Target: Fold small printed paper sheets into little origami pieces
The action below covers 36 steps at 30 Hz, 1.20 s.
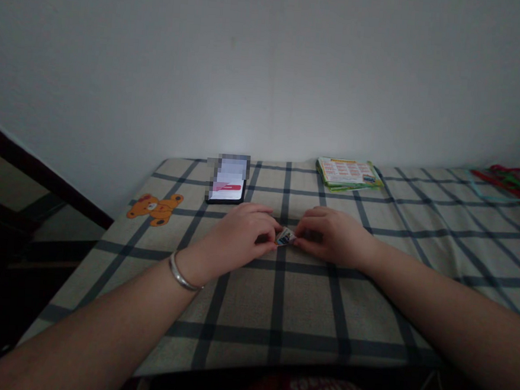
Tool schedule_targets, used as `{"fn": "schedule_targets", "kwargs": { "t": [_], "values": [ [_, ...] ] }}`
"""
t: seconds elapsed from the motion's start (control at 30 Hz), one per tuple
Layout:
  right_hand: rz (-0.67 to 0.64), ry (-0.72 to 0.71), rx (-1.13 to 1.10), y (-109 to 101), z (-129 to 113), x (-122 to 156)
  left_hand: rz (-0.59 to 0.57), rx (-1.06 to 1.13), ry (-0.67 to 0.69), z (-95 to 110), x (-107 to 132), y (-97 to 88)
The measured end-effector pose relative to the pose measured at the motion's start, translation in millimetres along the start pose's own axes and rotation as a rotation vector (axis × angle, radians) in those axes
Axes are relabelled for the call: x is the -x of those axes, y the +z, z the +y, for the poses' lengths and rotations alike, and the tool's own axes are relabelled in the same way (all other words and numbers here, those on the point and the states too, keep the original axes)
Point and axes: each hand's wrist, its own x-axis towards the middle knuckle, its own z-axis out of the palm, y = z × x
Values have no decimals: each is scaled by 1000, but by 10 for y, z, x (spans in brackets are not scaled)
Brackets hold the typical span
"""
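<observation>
My left hand [239, 232] and my right hand [332, 236] rest on a checked cloth [279, 297] and meet at the middle. Both pinch a small folded piece of printed paper [285, 237] between their fingertips. The fingers of each hand are curled and pressed together on it. A silver bangle [182, 274] sits on my left wrist. Most of the paper is hidden by the fingers.
A lit phone [226, 184] lies on the cloth behind my left hand. A stack of printed green sheets [348, 173] lies at the back near the wall. Red and green items [512, 183] are at the far right. An orange bear print [154, 207] marks the cloth's left side.
</observation>
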Motion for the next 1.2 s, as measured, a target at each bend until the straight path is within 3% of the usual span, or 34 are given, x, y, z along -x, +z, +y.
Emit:
{"fn": "schedule_targets", "kwargs": {
  "t": [0.17, 0.57, 0.97, 1.2],
  "values": [
    [30, -83, -67, 50, -29, 0, 4, -4, 24, -7, 3, -1],
    [-8, 131, -190, 27, -37, -54, 6, 0, 27, 4, 3, 0],
    [-105, 269, 86, -32, -74, -53, 10, -21, 2, 24, 16, 0],
    [-160, 359, 65, 1, -62, -79, 16, -38, -14, 58, 16, 1]
  ]
}}
